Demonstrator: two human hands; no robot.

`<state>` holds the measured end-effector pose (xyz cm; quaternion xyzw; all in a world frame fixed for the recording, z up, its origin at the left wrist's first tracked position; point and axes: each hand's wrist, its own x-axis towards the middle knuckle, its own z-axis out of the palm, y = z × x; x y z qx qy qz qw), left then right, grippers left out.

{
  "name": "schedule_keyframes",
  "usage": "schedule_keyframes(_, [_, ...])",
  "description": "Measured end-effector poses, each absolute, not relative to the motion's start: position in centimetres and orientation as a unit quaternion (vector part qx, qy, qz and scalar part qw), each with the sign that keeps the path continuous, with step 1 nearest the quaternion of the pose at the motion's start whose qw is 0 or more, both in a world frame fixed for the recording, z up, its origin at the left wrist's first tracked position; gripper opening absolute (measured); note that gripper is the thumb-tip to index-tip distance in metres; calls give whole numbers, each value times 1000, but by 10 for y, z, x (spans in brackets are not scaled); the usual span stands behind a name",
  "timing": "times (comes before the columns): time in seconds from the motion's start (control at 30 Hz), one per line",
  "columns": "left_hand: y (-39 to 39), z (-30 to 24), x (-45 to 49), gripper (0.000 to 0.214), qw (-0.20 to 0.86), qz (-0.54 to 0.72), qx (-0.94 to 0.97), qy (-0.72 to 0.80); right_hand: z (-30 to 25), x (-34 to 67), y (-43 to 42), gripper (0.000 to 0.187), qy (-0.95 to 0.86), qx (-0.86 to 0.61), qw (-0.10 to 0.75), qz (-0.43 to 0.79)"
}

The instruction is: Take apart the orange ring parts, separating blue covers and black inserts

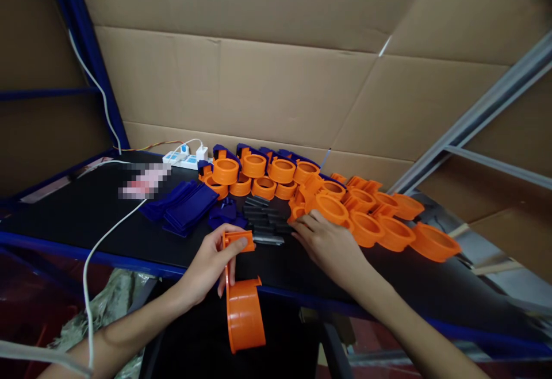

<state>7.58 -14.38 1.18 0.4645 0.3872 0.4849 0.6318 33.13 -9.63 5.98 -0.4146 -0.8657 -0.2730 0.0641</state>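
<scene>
The scene is seen from a single head-worn view, aimed forward and down, close over the table; the cardboard wall is faced, just beyond the fingers

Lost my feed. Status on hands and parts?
Left hand grips orange holder. Right hand on orange pile. Black strips between.

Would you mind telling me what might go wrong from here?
The orange plastic ring housing hangs past the black table's edge, held only at its top by the left hand; it may drop. The right hand presses against loosely piled orange rings, which could topple or scatter.
</scene>
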Motion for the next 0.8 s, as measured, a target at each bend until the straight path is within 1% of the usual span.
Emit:
schedule_keyframes(0.2, [-144, 13, 76, 41, 633, 482, 465, 388, 49, 316, -90, 19, -872, -401, 99, -261])
schedule_keyframes(0.43, [-143, 11, 75, 44, 633, 473, 468, 396, 42, 316, -86, 19, -876, -400, 121, -241])
schedule_keyframes(0.53, [-143, 10, 75, 45, 636, 472, 464, 397, 52, 315, -93, 24, -880, -413, 148, -184])
schedule_keyframes(0.6, [-144, 11, 76, 43, 640, 476, 458, 393, 63, 311, -106, 28, -888, -408, 180, -111])
schedule_keyframes(0.67, [-144, 13, 76, 40, 642, 499, 443, 379, 75, 304, -124, 36, -899, -390, 197, -22])
schedule_keyframes(0.8, [-146, 14, 77, 32, 643, 567, 395, 330, 87, 288, -162, 73, -908, -362, 165, 127])
